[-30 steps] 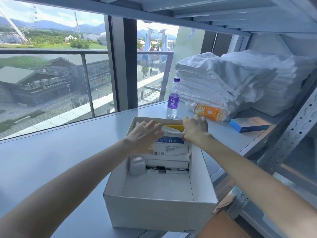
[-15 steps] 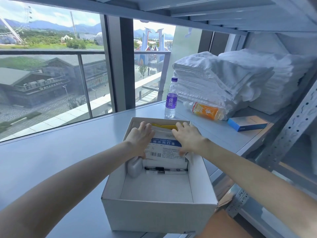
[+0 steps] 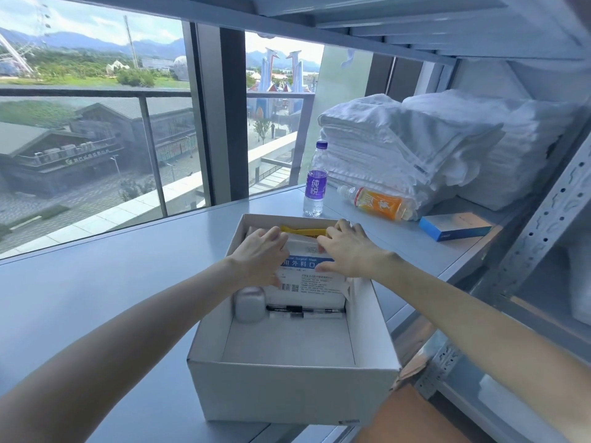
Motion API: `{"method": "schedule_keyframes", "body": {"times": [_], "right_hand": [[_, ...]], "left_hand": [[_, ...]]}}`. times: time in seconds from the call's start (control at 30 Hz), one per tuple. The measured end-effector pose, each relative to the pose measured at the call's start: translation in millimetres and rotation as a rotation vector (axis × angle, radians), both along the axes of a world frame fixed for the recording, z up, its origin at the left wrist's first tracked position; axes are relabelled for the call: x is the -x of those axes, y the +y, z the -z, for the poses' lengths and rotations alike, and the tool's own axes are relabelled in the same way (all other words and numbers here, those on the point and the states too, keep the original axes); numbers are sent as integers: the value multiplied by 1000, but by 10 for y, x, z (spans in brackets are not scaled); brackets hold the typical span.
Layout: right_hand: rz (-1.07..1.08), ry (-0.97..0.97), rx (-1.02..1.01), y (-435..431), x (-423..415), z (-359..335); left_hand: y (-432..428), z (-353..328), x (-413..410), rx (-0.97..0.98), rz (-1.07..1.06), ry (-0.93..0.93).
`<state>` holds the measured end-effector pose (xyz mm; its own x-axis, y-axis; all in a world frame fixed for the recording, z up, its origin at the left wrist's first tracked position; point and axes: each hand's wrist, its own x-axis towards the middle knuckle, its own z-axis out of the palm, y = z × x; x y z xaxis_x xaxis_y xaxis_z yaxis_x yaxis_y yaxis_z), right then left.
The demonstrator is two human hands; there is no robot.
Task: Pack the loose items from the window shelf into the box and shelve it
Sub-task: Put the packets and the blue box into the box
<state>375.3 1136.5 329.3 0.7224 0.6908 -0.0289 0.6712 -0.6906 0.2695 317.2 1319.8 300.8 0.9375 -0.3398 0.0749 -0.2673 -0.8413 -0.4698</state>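
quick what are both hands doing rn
Left hand: open, fingers pressing the mask pack in the box.
Right hand: open, also pressing the mask pack.

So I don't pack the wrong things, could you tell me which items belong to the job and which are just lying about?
Job: box, mask pack under left hand and right hand, pens, grey case, water bottle, orange bottle, blue carton.
Lying about: folded towels.

Bright window (image 3: 96,123) daylight, wide-angle edge distortion
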Motion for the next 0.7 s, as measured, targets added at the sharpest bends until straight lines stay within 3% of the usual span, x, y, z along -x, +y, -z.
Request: {"method": "schedule_keyframes", "body": {"times": [0.47, 0.7], "right_hand": [[-62, 133, -103, -259, 94, -127], [-39, 109, -308, -513, 12, -195]], "left_hand": [[36, 14, -30, 95, 22, -40], [77, -99, -59, 448, 49, -251]]}}
